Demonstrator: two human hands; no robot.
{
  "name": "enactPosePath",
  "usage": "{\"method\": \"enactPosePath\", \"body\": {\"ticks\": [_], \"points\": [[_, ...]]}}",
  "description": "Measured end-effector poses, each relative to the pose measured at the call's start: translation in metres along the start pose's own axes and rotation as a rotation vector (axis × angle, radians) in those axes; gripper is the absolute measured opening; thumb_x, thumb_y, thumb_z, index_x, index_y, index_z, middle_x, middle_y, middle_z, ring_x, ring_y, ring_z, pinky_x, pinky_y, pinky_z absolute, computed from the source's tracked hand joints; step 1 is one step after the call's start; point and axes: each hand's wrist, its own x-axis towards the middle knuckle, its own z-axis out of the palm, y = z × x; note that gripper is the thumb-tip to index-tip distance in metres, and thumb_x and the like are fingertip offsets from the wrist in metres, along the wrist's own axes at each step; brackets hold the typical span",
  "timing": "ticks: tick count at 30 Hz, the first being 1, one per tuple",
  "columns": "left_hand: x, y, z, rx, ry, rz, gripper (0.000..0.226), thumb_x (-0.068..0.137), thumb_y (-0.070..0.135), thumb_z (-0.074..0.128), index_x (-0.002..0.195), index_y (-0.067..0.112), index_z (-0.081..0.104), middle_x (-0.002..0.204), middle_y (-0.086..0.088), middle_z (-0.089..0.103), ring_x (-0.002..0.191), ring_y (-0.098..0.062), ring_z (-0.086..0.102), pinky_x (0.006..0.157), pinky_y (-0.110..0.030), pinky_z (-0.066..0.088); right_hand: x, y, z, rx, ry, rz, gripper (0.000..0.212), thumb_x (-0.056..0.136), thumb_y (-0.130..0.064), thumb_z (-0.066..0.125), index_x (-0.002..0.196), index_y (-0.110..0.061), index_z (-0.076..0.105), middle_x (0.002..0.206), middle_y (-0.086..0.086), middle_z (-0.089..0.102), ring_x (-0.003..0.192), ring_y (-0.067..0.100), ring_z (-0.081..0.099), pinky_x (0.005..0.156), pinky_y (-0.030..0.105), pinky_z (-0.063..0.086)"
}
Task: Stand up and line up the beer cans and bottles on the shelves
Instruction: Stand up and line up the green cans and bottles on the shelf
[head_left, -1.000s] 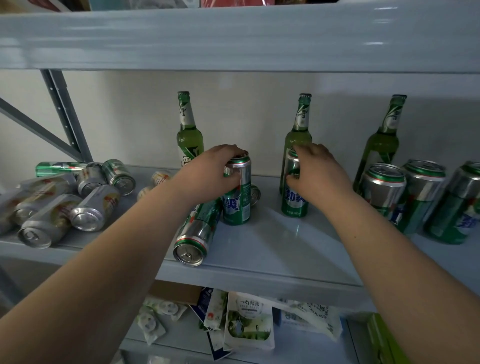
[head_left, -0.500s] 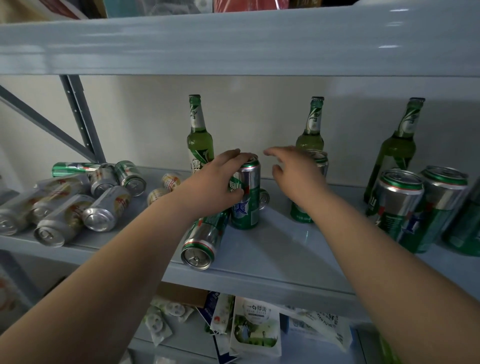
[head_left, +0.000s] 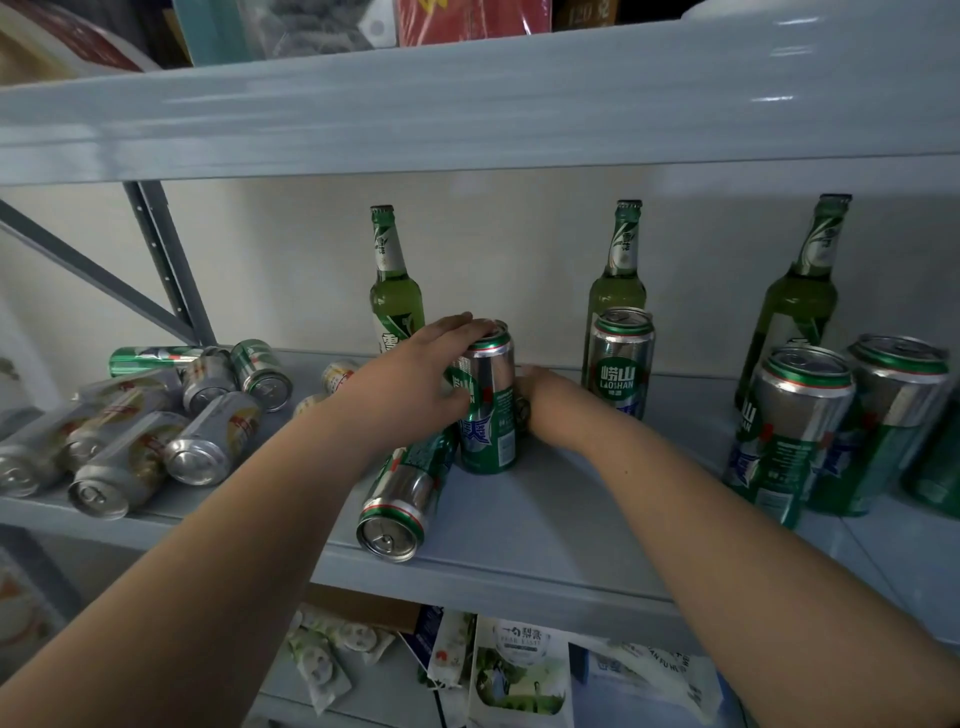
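My left hand (head_left: 415, 376) is shut around the top of an upright green can (head_left: 491, 415) at mid shelf. My right hand (head_left: 543, 392) reaches in just behind that can, over the end of a small lying can (head_left: 522, 413); its fingers are hidden. A green can (head_left: 400, 499) lies on its side in front, its end toward me. To the right a Laoshan can (head_left: 621, 358) stands upright. Three green bottles (head_left: 395, 291) (head_left: 618, 280) (head_left: 800, 301) stand along the back wall. Several silver cans (head_left: 156, 436) lie piled at the left.
Upright green cans (head_left: 789, 431) (head_left: 898, 415) stand at the right on the grey shelf (head_left: 561, 525). The upper shelf beam (head_left: 467, 104) hangs low overhead. A diagonal brace (head_left: 161, 270) crosses the back left. Packets (head_left: 519, 670) lie on the lower shelf.
My right hand has let go of the Laoshan can, which stands alone, and moved left and down behind the can in my left hand. The left hand keeps its hold.
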Motion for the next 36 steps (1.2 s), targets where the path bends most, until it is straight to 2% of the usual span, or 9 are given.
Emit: {"method": "enactPosePath", "body": {"ticks": [3, 7, 16, 23, 26, 28, 32, 34, 36], "points": [[0.0, 0.0, 0.002, 0.018, 0.021, 0.009, 0.075, 0.09, 0.017, 0.058, 0.152, 0.041, 0.026, 0.161, 0.012, 0.025, 0.142, -0.009, 0.032, 0.102, -0.018, 0.025, 0.002, 0.002, 0.0, -0.021, -0.067, -0.039, 0.034, 0.095, -0.005, 0.053, 0.12, -0.028, 0.061, 0.109, 0.003, 0.061, 0.093, 0.023, 0.06, 0.084, 0.037, 0.053], [0.0, -0.006, 0.003, 0.007, 0.035, 0.011, 0.074, 0.089, 0.017, 0.058, 0.152, 0.04, 0.026, 0.161, 0.01, 0.026, 0.144, -0.01, 0.031, 0.105, -0.017, 0.024, 0.006, 0.002, 0.002, -0.036, -0.078, -0.051, 0.017, 0.098, -0.014, 0.054, 0.108, -0.027, 0.058, 0.111, 0.007, 0.063, 0.089, 0.021, 0.058, 0.075, 0.032, 0.047], [-0.005, -0.019, 0.0, 0.031, 0.02, -0.055, 0.075, 0.091, 0.022, 0.058, 0.153, 0.041, 0.021, 0.16, 0.005, 0.028, 0.139, -0.018, 0.039, 0.108, -0.03, 0.036, 0.003, 0.0, 0.007, 0.021, 0.04, -0.023, 0.049, 0.085, -0.016, 0.066, 0.129, -0.036, 0.058, 0.111, 0.006, 0.058, 0.087, 0.025, 0.063, 0.081, 0.036, 0.056], [-0.008, -0.018, -0.002, 0.034, 0.039, -0.037, 0.074, 0.09, 0.021, 0.057, 0.152, 0.043, 0.023, 0.16, 0.007, 0.029, 0.14, -0.016, 0.039, 0.109, -0.038, 0.042, -0.009, -0.015, -0.023, -0.137, 0.1, -0.095, 0.019, 0.086, -0.021, 0.06, 0.104, -0.026, 0.063, 0.098, 0.006, 0.047, 0.082, 0.028, 0.056, 0.065, 0.032, 0.044], [-0.008, -0.015, 0.001, 0.034, 0.053, 0.021, 0.075, 0.089, 0.019, 0.057, 0.152, 0.043, 0.024, 0.16, 0.008, 0.028, 0.139, -0.015, 0.04, 0.105, -0.028, 0.04, -0.01, -0.019, -0.045, -0.189, 0.093, -0.111, 0.016, 0.083, -0.018, 0.061, 0.088, -0.032, 0.055, 0.092, 0.004, 0.052, 0.079, 0.025, 0.057, 0.061, 0.03, 0.044], [-0.008, -0.011, 0.003, 0.055, 0.063, 0.034, 0.076, 0.089, 0.019, 0.057, 0.152, 0.043, 0.023, 0.16, 0.01, 0.027, 0.14, -0.013, 0.038, 0.1, -0.021, 0.033, -0.01, -0.022, -0.058, -0.192, 0.114, -0.126, 0.015, 0.08, -0.022, 0.062, 0.091, -0.031, 0.06, 0.087, 0.0, 0.056, 0.077, 0.023, 0.058, 0.059, 0.029, 0.044], [-0.008, -0.001, 0.007, 0.091, 0.079, 0.05, 0.075, 0.091, 0.022, 0.057, 0.154, 0.041, 0.02, 0.162, 0.012, 0.021, 0.142, -0.011, 0.033, 0.096, -0.019, 0.027, -0.01, -0.034, -0.076, -0.271, 0.113, -0.137, 0.009, 0.084, -0.024, 0.058, 0.077, -0.024, 0.053, 0.072, -0.004, 0.05, 0.07, 0.018, 0.053, 0.054, 0.027, 0.037], [-0.007, 0.0, 0.009, 0.078, 0.063, 0.055, 0.076, 0.091, 0.022, 0.058, 0.154, 0.039, 0.019, 0.162, 0.01, 0.02, 0.142, -0.014, 0.034, 0.099, -0.022, 0.032, -0.009, -0.037, -0.083, -0.293, 0.084, -0.129, 0.004, 0.084, -0.025, 0.059, 0.082, -0.022, 0.058, 0.079, -0.002, 0.057, 0.073, 0.017, 0.055, 0.058, 0.028, 0.043], [-0.006, 0.0, 0.01, 0.066, 0.047, 0.064, 0.078, 0.089, 0.022, 0.059, 0.154, 0.038, 0.018, 0.162, 0.009, 0.019, 0.141, -0.018, 0.037, 0.102, -0.029, 0.038, -0.007, -0.035, -0.091, -0.27, 0.068, -0.102, 0.021, 0.08, -0.029, 0.065, 0.1, -0.022, 0.062, 0.092, -0.001, 0.061, 0.082, 0.019, 0.058, 0.067, 0.03, 0.05]]}}
